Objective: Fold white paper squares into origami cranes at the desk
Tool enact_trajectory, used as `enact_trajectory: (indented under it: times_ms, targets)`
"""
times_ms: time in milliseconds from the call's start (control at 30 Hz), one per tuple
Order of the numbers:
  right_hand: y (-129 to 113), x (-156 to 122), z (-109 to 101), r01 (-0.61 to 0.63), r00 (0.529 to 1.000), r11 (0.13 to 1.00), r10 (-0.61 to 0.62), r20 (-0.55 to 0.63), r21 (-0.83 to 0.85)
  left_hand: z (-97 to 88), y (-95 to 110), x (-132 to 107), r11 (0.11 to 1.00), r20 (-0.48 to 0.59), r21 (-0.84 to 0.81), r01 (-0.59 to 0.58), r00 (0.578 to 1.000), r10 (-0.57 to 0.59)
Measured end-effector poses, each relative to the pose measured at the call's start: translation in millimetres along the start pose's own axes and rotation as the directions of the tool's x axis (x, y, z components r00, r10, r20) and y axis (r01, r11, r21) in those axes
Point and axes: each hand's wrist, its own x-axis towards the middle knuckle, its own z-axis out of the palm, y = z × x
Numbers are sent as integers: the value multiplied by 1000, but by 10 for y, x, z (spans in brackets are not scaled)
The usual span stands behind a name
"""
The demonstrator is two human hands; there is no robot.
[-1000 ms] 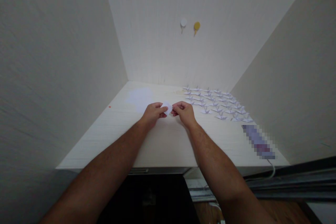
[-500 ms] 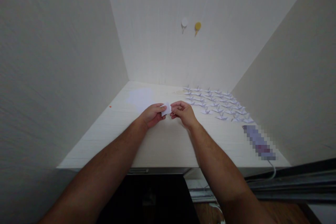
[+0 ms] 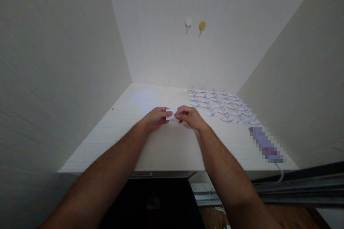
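Note:
A small white piece of folded paper (image 3: 171, 115) is held between my two hands above the middle of the desk. My left hand (image 3: 158, 117) pinches its left part, thumb on top and fingers underneath. The fingertips of my right hand (image 3: 187, 116) are closed on the paper's right edge. How the paper is folded is too small to make out. Several white paper cranes (image 3: 220, 107) stand in rows to the right of my right hand. Some white paper (image 3: 143, 100) lies on the desk beyond my left hand.
The pale desk (image 3: 166, 154) is enclosed by walls on three sides. A blurred-out flat object (image 3: 266, 145) with a cable (image 3: 281, 175) lies near the right front corner. White and yellow hooks (image 3: 202, 25) hang on the back wall. A small red spot (image 3: 113, 109) marks the left edge.
The paper has turned from tilted to nearly level between my hands. My right fingers have moved from beside its right edge onto it.

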Motion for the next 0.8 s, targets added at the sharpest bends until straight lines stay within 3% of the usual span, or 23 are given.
enact_trajectory:
  times_ms: [167, 333, 533, 800]
  targets:
    - [11, 12, -43, -73, 997, 996, 75, -34, 58, 61, 41, -48, 993, -41, 116, -15, 999, 20]
    - [-18, 24, -75, -78, 994, 990, 87, -71, 121, 69, 49, -70, 978, 3, 207, 12, 1000, -13]
    - [-36, 22, -90, -68, 994, 987, 79, -75, 147, 47, 24, -61, 974, 90, 226, 28, 995, -50]
    - [-33, 14, -111, -67, 996, 989, 74, -49, 133, 32, 11, -44, 970, 74, 244, 16, 997, -35]
